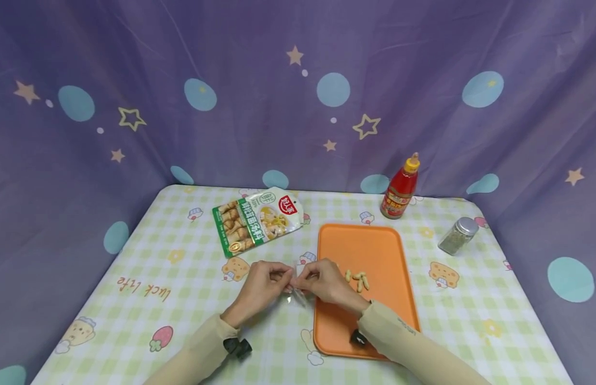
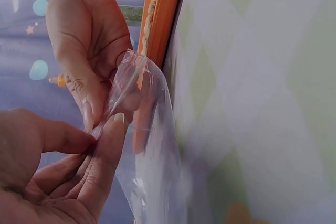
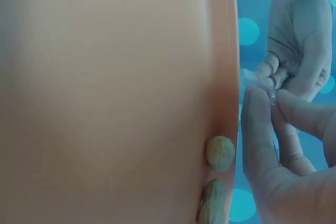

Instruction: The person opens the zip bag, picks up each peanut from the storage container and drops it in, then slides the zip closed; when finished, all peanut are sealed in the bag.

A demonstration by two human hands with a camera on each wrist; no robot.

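Head view: both forearms are slanting inward from the near corners, the left hand [image 1: 259,287] angling up to the right, the right hand [image 1: 328,282] angling up to the left across the near-left part of an orange tray [image 1: 370,246]. Hands are sitting close together, fingertips nearly touching, wrists well apart. Each is pinching the edge of a clear plastic bag [image 2: 157,150] between thumb and fingers. Bag is hanging over the checked tablecloth [image 1: 201,310], just left of the tray; its pinched edge is running from one hand's fingertips to the other's, its loose body trailing below the fingers and toward the person. Cannot tell its long axis, film being too transparent and partly covered. Peanuts [image 1: 359,279] are lying on the tray, near the right hand. Tray's long side is running away from the person. Beyond the hands, to the left, a food pouch [image 1: 257,220] is lying flat, its long axis slanting up to the right. A red bottle [image 1: 399,191] is standing behind the tray, yellow cap up.
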